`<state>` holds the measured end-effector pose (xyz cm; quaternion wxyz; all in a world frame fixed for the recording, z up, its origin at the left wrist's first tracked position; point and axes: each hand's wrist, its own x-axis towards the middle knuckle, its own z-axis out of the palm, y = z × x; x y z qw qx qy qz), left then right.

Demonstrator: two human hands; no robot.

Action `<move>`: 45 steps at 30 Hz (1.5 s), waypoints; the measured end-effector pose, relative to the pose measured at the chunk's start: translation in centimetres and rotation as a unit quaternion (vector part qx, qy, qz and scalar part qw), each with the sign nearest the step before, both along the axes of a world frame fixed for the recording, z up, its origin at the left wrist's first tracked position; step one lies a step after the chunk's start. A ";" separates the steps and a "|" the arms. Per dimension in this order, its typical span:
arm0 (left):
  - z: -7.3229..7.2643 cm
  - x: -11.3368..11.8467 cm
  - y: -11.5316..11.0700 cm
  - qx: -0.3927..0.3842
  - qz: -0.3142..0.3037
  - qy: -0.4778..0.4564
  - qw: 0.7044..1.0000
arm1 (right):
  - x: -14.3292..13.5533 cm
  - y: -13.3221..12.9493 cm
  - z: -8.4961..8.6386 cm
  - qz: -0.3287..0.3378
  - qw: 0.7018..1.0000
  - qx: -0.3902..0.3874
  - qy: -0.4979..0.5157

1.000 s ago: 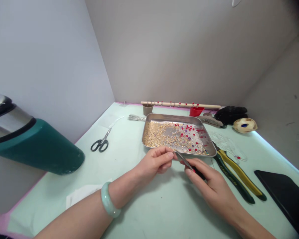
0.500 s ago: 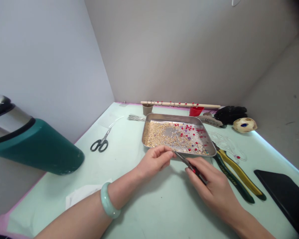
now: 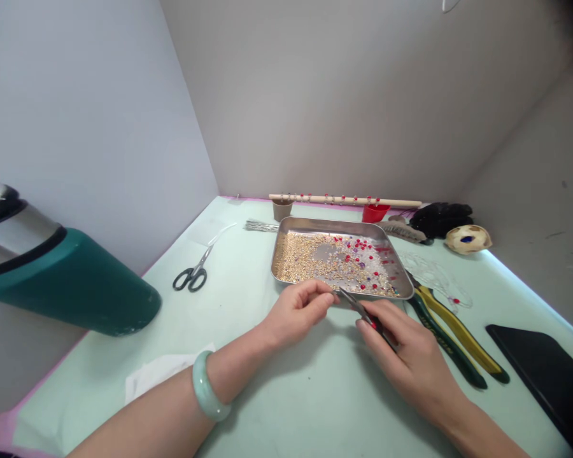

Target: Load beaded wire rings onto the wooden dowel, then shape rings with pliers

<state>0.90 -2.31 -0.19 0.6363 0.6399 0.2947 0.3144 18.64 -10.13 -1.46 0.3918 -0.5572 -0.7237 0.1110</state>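
Observation:
My left hand (image 3: 302,312), with a pale green bangle (image 3: 209,386) on its wrist, is pinched at the front edge of a metal tray (image 3: 405,286); what its fingertips hold is too small to name. Dark slim pliers (image 3: 367,316) are gripped in my right hand (image 3: 405,350), their tip pointing up and left, close to the left fingertips. Gold beads (image 3: 293,254) fill the left side of the tray, and clear, red and purple beads (image 3: 363,254) lie on its right side.
Black-handled scissors (image 3: 191,278) and a green bottle (image 3: 95,286) are at left. Yellow-green cutters (image 3: 458,337) and a black flat object (image 3: 544,369) lie at right. Behind the tray are a wooden rod (image 3: 310,199), a brown cup (image 3: 282,210) and a red cup (image 3: 375,213).
The pliers' tip has moved slightly up and away from my left fingertips. My left hand keeps its pinch almost in place.

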 end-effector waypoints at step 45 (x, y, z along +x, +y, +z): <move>-1.4 1.0 -0.5 -0.040 0.077 -0.033 0.996 | -1.6 -0.6 -1.8 -0.076 0.987 0.083 -0.113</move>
